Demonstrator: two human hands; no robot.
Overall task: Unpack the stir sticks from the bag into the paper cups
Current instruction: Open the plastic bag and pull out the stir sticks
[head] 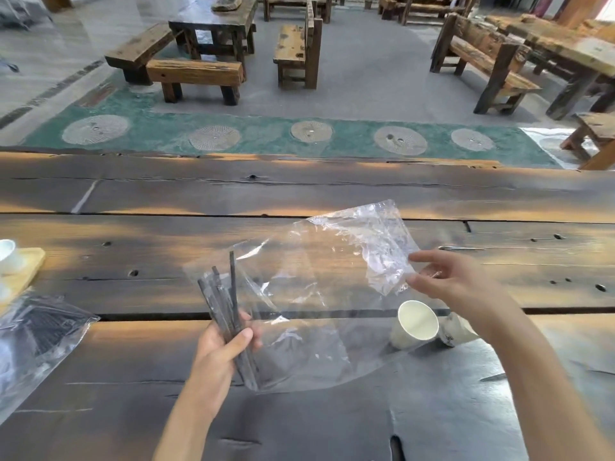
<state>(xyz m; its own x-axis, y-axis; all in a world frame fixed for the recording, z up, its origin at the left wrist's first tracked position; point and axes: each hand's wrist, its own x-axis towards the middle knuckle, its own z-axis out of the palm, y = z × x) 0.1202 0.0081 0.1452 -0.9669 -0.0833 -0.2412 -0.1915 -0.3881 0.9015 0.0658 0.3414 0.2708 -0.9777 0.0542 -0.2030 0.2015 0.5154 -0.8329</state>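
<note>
My left hand [222,347] grips a bunch of several black stir sticks [229,311] through one end of a clear plastic bag [316,294]. The sticks point up and away, still inside the bag. My right hand [446,281] pinches the crumpled far end of the bag and holds it up over the table. Below the bag, a white paper cup [414,324] lies tilted with its mouth toward me. A second paper cup [456,331] lies beside it on its right, partly hidden by my right forearm.
Dark wooden table [299,194] of wide planks with gaps. At the left edge lies another clear bag with black sticks [36,331], and behind it a wooden tray [23,267] with a white cup. Benches and tables stand beyond the table.
</note>
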